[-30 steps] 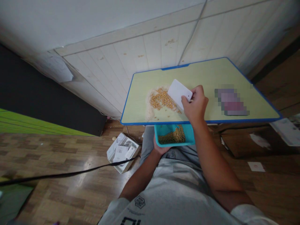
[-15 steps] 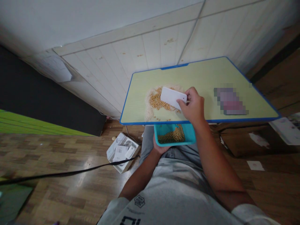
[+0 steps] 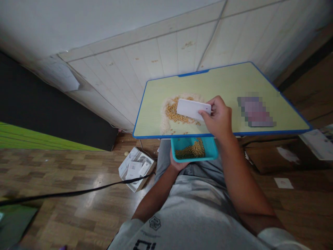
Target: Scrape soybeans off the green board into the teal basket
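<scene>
A pile of yellow beans [image 3: 173, 111] mixed with white grains lies on a pale green folding table [image 3: 223, 83] with a blue rim. My right hand [image 3: 218, 118] is closed on a white flat card [image 3: 191, 109], held on edge over the pile's near side. Below the table's front edge, my left hand [image 3: 178, 165] holds a teal tray [image 3: 210, 147] from underneath; the tray carries more yellow beans [image 3: 191, 151]. The fingers of that left hand are mostly hidden by the tray.
A blurred-out patch [image 3: 256, 113] sits on the table's right part. An open white box [image 3: 135, 170] with small packets lies on the wooden floor at the left. A black strap [image 3: 78, 192] crosses the floor. A white panelled wall [image 3: 161, 59] stands behind the table.
My right hand has tipped the white card from a raised flat slant down onto its edge and slid it leftwards over the beans. The tray and left hand stay put.
</scene>
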Demonstrator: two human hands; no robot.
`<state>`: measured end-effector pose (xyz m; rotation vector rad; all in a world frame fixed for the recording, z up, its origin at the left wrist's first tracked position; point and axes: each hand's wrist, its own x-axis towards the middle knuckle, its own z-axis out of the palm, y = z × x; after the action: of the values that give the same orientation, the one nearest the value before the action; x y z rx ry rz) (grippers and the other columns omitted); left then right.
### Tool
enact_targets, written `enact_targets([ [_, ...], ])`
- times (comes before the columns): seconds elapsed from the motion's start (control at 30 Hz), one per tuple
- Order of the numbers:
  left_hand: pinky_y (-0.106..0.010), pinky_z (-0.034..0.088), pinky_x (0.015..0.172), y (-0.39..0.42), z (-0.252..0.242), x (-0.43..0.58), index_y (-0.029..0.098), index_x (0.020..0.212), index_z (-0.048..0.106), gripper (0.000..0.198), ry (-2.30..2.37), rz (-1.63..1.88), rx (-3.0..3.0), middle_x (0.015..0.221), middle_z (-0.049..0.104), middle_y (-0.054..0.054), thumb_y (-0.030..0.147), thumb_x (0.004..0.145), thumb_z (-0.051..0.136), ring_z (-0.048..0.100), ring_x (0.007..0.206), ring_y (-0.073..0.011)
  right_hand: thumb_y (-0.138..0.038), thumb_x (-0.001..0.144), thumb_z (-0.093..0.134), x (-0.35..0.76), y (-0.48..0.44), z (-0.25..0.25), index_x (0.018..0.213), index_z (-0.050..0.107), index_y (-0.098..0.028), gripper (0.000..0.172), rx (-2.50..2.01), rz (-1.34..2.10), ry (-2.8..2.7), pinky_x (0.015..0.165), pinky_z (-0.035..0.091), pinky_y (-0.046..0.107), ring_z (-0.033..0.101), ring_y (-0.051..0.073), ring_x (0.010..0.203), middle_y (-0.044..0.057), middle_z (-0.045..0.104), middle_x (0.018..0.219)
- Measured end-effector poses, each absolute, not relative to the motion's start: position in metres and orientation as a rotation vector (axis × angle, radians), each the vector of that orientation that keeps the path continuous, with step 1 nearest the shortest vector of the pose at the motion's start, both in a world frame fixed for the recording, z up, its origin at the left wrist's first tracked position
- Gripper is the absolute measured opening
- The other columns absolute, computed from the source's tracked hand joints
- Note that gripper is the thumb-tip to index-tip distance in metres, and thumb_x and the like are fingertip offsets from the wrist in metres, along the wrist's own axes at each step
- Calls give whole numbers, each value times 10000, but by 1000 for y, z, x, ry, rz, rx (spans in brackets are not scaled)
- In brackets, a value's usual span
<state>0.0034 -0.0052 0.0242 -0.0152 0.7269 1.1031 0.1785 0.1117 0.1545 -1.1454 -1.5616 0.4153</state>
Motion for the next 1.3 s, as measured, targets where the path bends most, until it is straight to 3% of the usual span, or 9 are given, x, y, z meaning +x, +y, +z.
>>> enact_targets([
  [0.13, -670, 317, 1485, -6, 28, 5, 199, 1355, 883, 694, 695, 1130, -51, 1674, 781, -142, 622, 1171, 365, 478, 1776, -447, -347, 855, 740, 180, 110, 156, 992, 578, -306, 217, -1142, 394, -1635, 660, 511, 328, 662, 229, 725, -23, 677, 792],
  [0.2, -676, 335, 1478, -6, 29, 5, 202, 1333, 887, 679, 677, 1137, -57, 1643, 801, -138, 620, 1168, 377, 483, 1772, -447, -344, 859, 740, 180, 109, 156, 988, 578, -308, 211, -1137, 399, -1673, 660, 498, 327, 658, 232, 723, -25, 675, 786],
  [0.5, -654, 264, 1515, -4, 38, 7, 201, 1444, 851, 704, 659, 1132, -71, 1678, 780, -115, 608, 1191, 335, 504, 1764, -409, -363, 904, 751, 185, 97, 160, 969, 576, -304, 196, -1095, 368, -1701, 686, 501, 339, 647, 226, 717, -25, 685, 796],
  [0.67, -623, 379, 1480, -4, 36, 6, 254, 1521, 835, 651, 693, 1123, -101, 1609, 829, -106, 606, 1153, 430, 527, 1759, -410, -331, 900, 747, 187, 97, 158, 958, 583, -296, 177, -1021, 404, -1728, 677, 474, 328, 616, 205, 692, -34, 661, 786],
  [0.8, -656, 439, 1450, -5, 36, 5, 221, 1544, 829, 665, 727, 1138, -101, 1635, 811, -134, 607, 1136, 474, 549, 1738, -440, -317, 911, 766, 188, 96, 155, 963, 603, -293, 174, -975, 418, -1721, 668, 468, 326, 616, 203, 692, -34, 661, 786],
  [0.93, -683, 386, 1476, -4, 36, 5, 163, 1509, 831, 681, 692, 1150, -111, 1614, 818, -163, 594, 1171, 425, 563, 1720, -459, -336, 943, 792, 189, 96, 153, 988, 625, -298, 177, -964, 413, -1661, 664, 477, 328, 619, 208, 702, -30, 664, 804],
  [1.17, -681, 266, 1539, -3, 36, 5, 222, 1740, 661, 740, 679, 1127, -103, 1777, 701, -121, 628, 1187, 383, 545, 1753, -404, -324, 923, 812, 183, 93, 149, 1000, 655, -290, 178, -936, 482, -1634, 645, 463, 317, 623, 197, 697, -33, 666, 802],
  [1.3, -692, 306, 1523, -3, 35, 4, 225, 1808, 586, 786, 655, 1124, -93, 1826, 648, -127, 650, 1174, 400, 519, 1771, -413, -320, 923, 808, 178, 90, 146, 1019, 667, -287, 173, -928, 535, -1609, 649, 466, 312, 634, 195, 705, -32, 674, 808],
])
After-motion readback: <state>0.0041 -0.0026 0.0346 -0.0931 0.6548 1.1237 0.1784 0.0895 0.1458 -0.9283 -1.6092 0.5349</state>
